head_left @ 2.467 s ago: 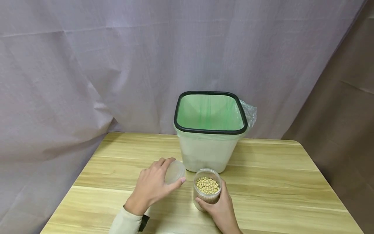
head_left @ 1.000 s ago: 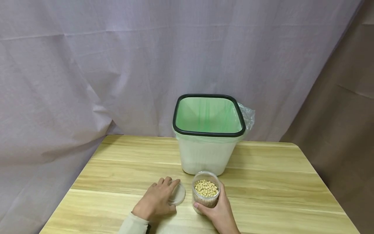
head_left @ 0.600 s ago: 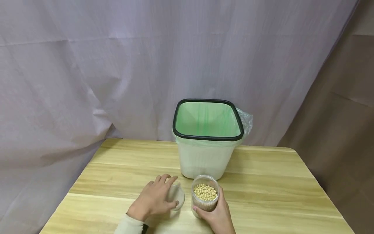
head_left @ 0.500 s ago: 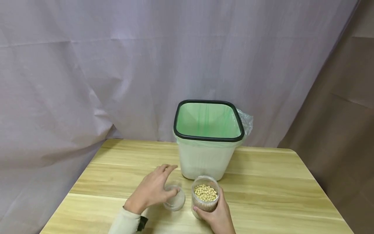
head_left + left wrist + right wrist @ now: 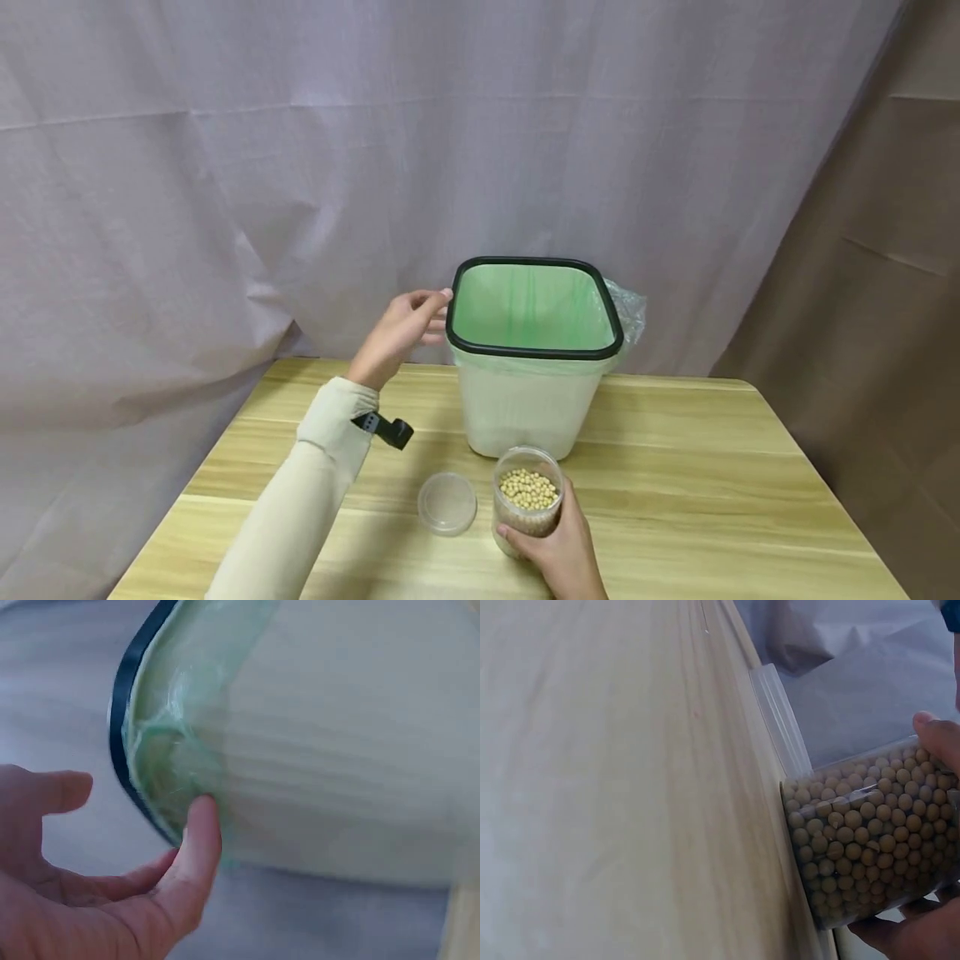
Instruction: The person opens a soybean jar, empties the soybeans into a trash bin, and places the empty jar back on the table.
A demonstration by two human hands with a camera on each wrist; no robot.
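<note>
Lifted off the round clear plastic lid [image 5: 447,502] since half a second ago and raised to the upper left corner of the white square waste bin with black rim and green liner bag [image 5: 525,400]: the left hand [image 5: 405,327], cream sleeve [image 5: 300,492] stretched forward, lid left flat on the light wooden table [image 5: 712,467] just left of the jar. Unmoved meanwhile: the right hand [image 5: 558,550], wrapped around the clear cylindrical plastic jar of pale round soybeans [image 5: 528,500].

Jar upright and uncapped, near the table's front edge, just in front of the bin, nearly full of small beige beans showing through the open mouth and the transparent wall. Right fingers [image 5: 517,537] curled round its lower half from behind and the right.

From the left wrist view only: left hand [image 5: 97,885] open, fingers relaxed and spread, thumb [image 5: 196,847] tip against the crumpled green liner just under the black rim [image 5: 120,735], holding nothing; ribbed white bin wall close behind.

From the right wrist view only: beans packed against the jar wall [image 5: 870,832] right down to the table, a fingertip [image 5: 936,739] on the jar's side, lid edge [image 5: 780,720] lying beside it.

Behind everything, a wrinkled mauve cloth backdrop [image 5: 225,167].
</note>
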